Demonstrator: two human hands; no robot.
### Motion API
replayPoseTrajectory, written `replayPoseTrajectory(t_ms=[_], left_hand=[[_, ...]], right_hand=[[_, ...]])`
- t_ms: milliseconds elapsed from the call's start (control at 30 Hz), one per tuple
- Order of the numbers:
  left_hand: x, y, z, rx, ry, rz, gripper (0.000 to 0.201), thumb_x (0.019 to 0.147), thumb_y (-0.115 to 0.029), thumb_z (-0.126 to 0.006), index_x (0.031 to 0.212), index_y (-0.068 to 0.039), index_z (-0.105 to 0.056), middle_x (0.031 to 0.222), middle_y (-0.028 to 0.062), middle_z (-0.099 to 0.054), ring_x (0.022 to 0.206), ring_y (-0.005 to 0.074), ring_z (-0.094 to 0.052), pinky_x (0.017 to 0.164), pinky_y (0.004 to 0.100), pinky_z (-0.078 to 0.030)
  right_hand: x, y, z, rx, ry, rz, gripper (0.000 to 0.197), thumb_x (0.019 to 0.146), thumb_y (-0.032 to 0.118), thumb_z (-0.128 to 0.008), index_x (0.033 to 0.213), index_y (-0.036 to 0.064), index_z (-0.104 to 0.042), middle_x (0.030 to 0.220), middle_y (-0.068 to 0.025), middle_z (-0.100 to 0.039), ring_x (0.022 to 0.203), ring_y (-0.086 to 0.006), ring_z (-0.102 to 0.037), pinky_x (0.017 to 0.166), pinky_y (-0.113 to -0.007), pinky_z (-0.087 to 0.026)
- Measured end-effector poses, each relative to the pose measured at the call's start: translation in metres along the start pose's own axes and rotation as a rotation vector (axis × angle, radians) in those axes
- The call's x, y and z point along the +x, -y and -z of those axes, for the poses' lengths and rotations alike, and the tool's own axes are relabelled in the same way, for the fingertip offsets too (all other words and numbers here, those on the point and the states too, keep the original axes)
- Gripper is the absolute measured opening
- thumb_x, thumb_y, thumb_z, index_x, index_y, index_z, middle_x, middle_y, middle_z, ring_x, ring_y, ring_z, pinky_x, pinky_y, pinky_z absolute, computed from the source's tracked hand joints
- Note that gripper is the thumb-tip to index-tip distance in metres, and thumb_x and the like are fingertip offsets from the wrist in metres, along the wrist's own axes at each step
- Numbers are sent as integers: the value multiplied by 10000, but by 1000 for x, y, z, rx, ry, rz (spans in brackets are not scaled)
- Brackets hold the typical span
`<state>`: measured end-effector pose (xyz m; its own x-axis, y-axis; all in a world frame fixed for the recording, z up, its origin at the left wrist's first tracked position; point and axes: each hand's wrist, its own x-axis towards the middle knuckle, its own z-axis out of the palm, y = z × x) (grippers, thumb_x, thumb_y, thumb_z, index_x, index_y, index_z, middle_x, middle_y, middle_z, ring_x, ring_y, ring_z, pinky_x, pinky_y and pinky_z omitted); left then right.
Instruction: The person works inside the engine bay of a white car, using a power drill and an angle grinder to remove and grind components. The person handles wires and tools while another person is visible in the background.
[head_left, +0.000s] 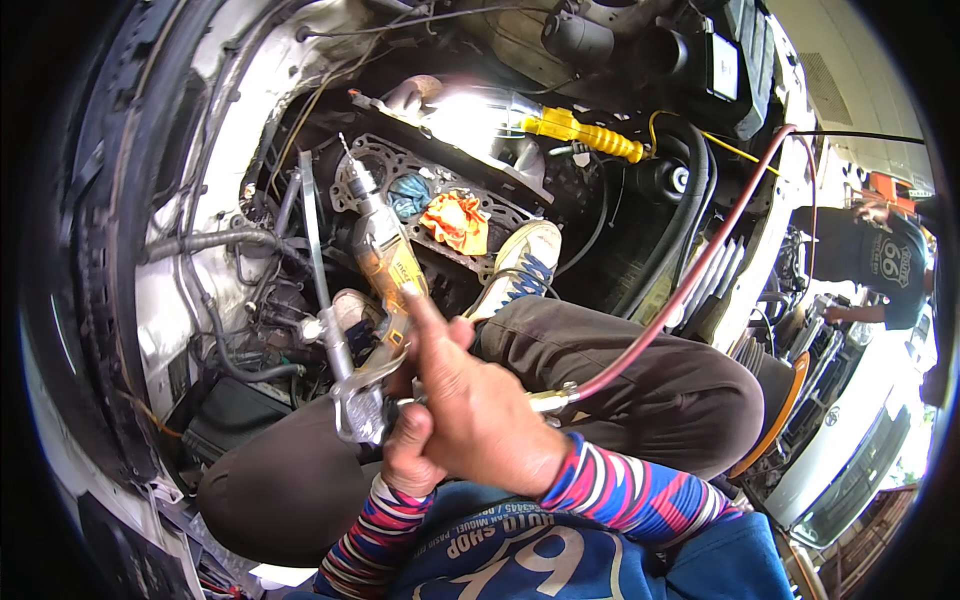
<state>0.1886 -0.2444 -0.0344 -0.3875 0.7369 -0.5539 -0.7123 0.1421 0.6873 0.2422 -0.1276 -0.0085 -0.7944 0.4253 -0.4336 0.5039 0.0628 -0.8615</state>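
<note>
My right hand point(485, 410) crosses over my left in front of my lap. Its index finger is stretched out, the tip against the rear of a yellow-and-grey power drill point(385, 250); its other fingers are mostly hidden. The drill's thin bit points away, over the engine. My left hand point(410, 455) is closed around a silver air blow gun point(358, 412), its thumb showing beside the gun's body and the grip hidden behind my right hand. The gun's long straight nozzle point(318, 250) reaches forward, left of the drill. A red air hose point(665, 325) joins at a brass fitting.
Between my feet is a bare engine block point(510, 215) with blue point(408, 194) and orange point(455, 222) rags on it. A lit yellow-handled work lamp point(585, 130) lies beyond. Hoses and cables point(225, 240) line the bay's left side. Another person point(865, 255) stands at far right.
</note>
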Motion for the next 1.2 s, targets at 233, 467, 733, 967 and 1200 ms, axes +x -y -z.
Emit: replayPoseTrajectory(t_ms=[233,467,733,967,1200], left_hand=[[-16,-60,16,-141,-330,-322,575,989,-153,-544,1528,-84,-355,1533,196,-441,1259,318,-579,995,435,-516],[-37,-85,31,-482,-337,181,432,1026,-36,-492,1441,-152,-469,1317,198,-622,608,61,-530,557,252,-457],[-2,-72,46,-460,-405,282,275,1061,-233,-578,1326,-181,-528,1287,153,-646,591,45,-510,555,265,-465],[35,-51,38,-435,-447,255,355,1008,-362,-670,1256,-122,-588,1180,88,-673,540,-7,-426,469,174,-372],[57,-24,46,-421,-563,228,361,1031,-444,-580,1103,-91,-602,1019,113,-719,449,13,-416,402,188,-360]], right_hand=[[-3,39,25,133,124,136,839,795,167,-720,1441,-84,-247,1240,-374,-578,1010,-436,-695,843,-475,-572],[191,-80,191,-1116,-224,-1,710,723,275,-821,1284,-43,-526,1199,-258,-636,1147,-437,-641,1001,-502,-532],[222,-195,193,-832,16,-270,642,703,183,-793,1278,-4,-578,1138,-267,-694,1070,-430,-680,906,-459,-549],[162,-160,172,-862,-260,354,639,719,211,-843,1220,49,-481,942,-230,-673,882,-457,-672,725,-519,-538],[160,-156,153,-822,-199,309,439,771,182,-739,1153,83,-548,951,-216,-715,896,-442,-690,763,-537,-546]])
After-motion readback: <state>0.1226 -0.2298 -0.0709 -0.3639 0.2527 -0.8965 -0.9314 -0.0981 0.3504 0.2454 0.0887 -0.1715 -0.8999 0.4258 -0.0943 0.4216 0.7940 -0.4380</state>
